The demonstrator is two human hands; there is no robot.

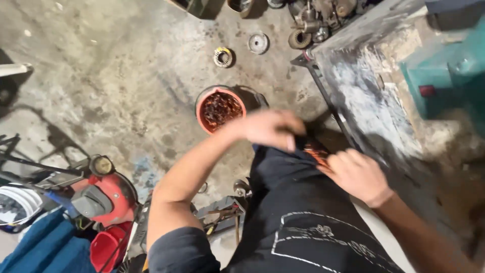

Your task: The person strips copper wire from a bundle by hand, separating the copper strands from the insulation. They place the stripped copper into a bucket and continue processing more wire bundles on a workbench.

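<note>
While blurred, perhaps copper wire (317, 150) underhand.

Copper, orange and grey under my hands

Between my fingers, coppery-orange wire (317, 151); beyond my fingertips, an orange-rimmed bucket (202, 112) on grey mottled floor (116, 76).

Motion-blurred left hand (270, 129); copper wire (317, 151) mostly hidden between both hands.

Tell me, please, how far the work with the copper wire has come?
Done: the round container on the floor already holds a heap of copper wire. In hand: the left hand and right hand work a small copper bundle on the lap. Left: wound stator rings lie untouched on the floor.
</note>
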